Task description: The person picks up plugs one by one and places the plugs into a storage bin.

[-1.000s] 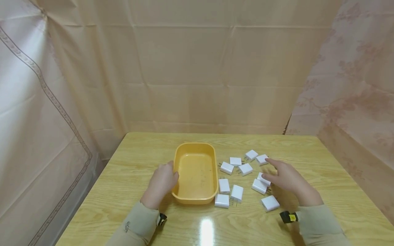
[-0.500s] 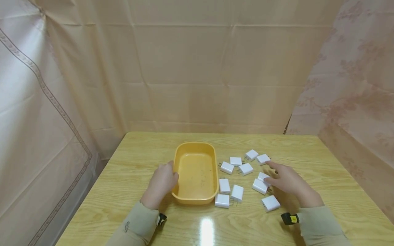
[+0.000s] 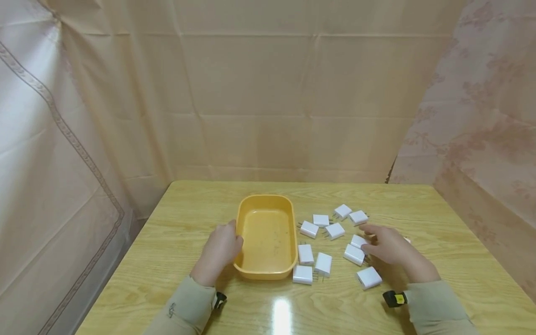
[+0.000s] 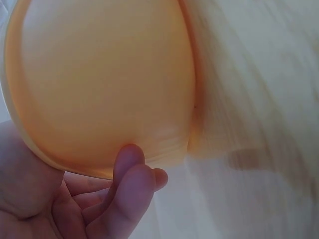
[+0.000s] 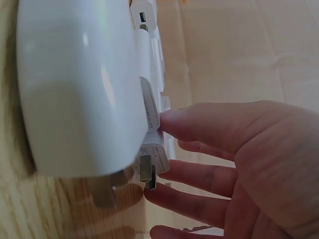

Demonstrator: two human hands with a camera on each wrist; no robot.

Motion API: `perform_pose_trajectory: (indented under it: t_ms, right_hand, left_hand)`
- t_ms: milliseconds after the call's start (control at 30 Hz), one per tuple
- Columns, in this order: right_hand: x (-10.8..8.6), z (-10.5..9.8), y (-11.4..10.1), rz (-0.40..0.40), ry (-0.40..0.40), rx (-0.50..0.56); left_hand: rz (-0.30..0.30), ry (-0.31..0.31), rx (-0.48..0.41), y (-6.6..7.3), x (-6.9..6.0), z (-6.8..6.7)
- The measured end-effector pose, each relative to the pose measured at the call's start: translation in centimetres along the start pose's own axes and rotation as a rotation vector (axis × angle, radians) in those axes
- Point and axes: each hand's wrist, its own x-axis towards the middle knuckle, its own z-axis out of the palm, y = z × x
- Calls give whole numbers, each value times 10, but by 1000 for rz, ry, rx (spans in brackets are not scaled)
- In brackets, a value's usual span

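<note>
In the head view, my left hand [image 3: 220, 249] grips the left rim of a yellow plastic tray [image 3: 268, 275]; the left wrist view also shows that hand at the tray's rim [image 4: 82, 173]. My right hand [image 3: 391, 246] hovers beside a pair of white plug-in chargers, its fingers loosely bent. Its thumb is against or very near the farther charger [image 3: 358, 240], with the other charger [image 3: 354, 254] in front. The right wrist view shows metal prongs [image 5: 145, 169] between the chargers and the fingers, and a large white charger [image 5: 79, 89] close to the camera.
Several more white chargers lie between the tray and the right hand, among them one near the front [image 3: 369, 278] and one at the back [image 3: 358, 217]. A white bit [image 3: 407, 239] shows behind the right hand. The wooden table [image 3: 180, 209] ends at beige curtains.
My right hand has drawn back slightly toward me, its index fingertip leaving the back charger. More of the charger near the thumb now shows. My left hand and the tray have stayed in place.
</note>
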Motion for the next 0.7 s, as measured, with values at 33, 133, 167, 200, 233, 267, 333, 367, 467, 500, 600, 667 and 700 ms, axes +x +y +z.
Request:
perform_pose_trajectory:
  t_ms: [33,133,167,200,233,267,333,367,467,500,600,667,700]
  right_hand:
    - [0,0,0,2,-1,2]
    - [1,1,-1,-1,-3,-6]
    - [1,1,-2,-1,0,-9]
    - [1,2,-2,-4,2,-14]
    - [1,2,-2,-9,4,-17]
    - [2,2,-2,-19,6,-23]
    - [2,2,-2,-30,13,-38]
    - [2,3,-1,-33,11,-46]
    - [2,4,0,-38,5,-69]
    - [3,4,0,-38,3,-76]
    - [3,5,1,-42,3,-83]
    - [4,6,1,-47,8,-90]
    - [4,6,1,-51,10,-94]
  left_hand:
    - [-2,0,0,0,0,0]
    - [1,0,1,0,0,0]
    - [4,0,-3,-1,0,0]
    - [8,2,-4,-1,0,0]
    - [14,5,-3,-1,0,0]
    - [20,10,-1,-1,1,0]
    - [26,17,5,0,1,0]
    - [28,19,10,0,1,1]
    - [27,14,16,0,1,1]
    - [24,9,16,0,1,1]
    - [23,4,21,0,1,1]
    - [25,8,27,0,1,2]
    - [27,10,28,0,1,2]
